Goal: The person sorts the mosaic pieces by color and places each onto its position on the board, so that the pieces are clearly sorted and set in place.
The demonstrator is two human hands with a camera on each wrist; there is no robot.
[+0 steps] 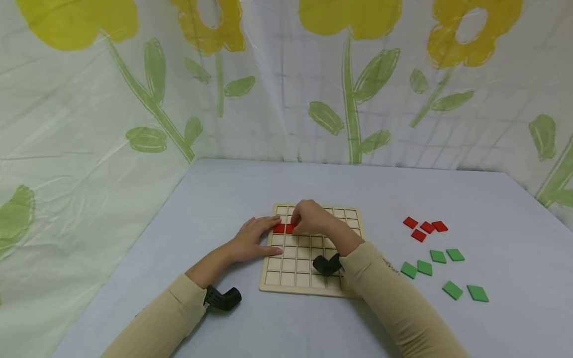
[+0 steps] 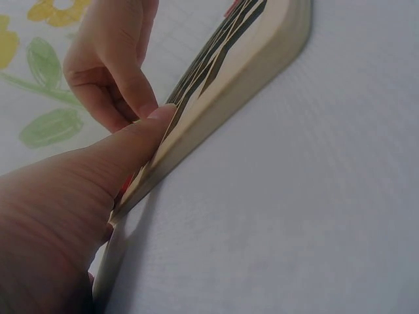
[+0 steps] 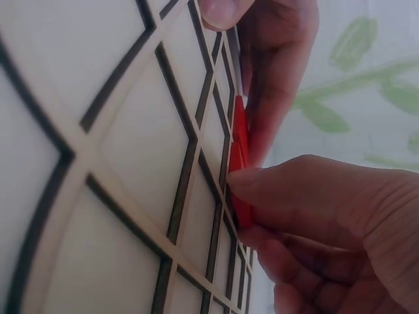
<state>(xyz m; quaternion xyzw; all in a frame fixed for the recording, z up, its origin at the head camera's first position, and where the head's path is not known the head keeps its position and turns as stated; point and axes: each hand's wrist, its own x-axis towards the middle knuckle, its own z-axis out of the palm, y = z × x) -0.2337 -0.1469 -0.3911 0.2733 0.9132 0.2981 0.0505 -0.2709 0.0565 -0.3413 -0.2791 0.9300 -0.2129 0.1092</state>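
Note:
A wooden grid board (image 1: 309,291) lies on the table. One flat red square tile (image 1: 278,228) sits in a cell at its left edge. My right hand (image 1: 313,219) pinches a second red tile (image 3: 242,212) between thumb and fingers, at the cell just right of the first. My left hand (image 1: 248,240) rests on the board's left side, fingers stretched out near the first red tile. Its thumb (image 2: 134,144) lies over the frame lower down. Part of the grid is hidden under my right hand and forearm.
Several loose red tiles (image 1: 419,235) lie on the table (image 1: 224,199) right of the board. Nearer me, several green tiles (image 1: 437,256) are scattered. A curtain (image 1: 268,99) with painted flowers hangs behind the table and along its left side. Black wrist devices (image 1: 224,298) sit below both hands.

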